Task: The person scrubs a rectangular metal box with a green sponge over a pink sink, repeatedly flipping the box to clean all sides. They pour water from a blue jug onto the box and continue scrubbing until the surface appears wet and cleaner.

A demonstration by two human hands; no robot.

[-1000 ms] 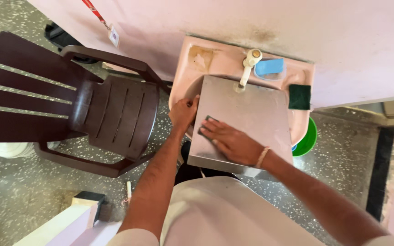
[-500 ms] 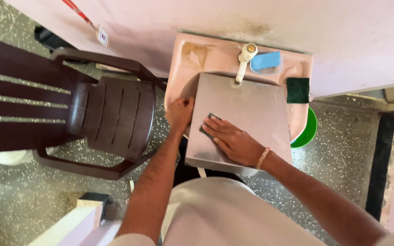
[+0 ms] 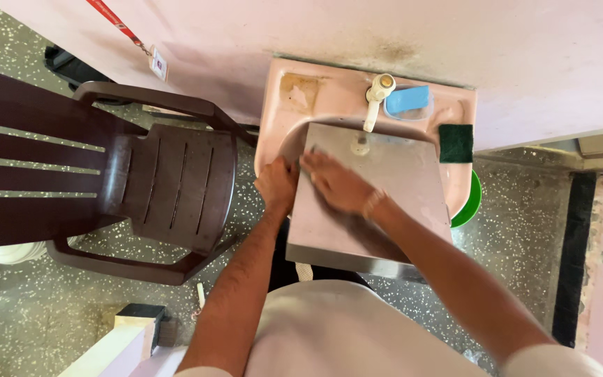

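Over the pink sink (image 3: 280, 105), right hand (image 3: 336, 183) has slid up the steel tray (image 3: 399, 181), palm flat.

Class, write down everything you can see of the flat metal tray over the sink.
The metal tray is a square, grey, dull-shining sheet, steel by its look, with a shallow turned edge at its near side. It lies roughly flat across the pink sink, its far edge under the white tap. The left hand grips its left edge; the right hand presses flat on its top.
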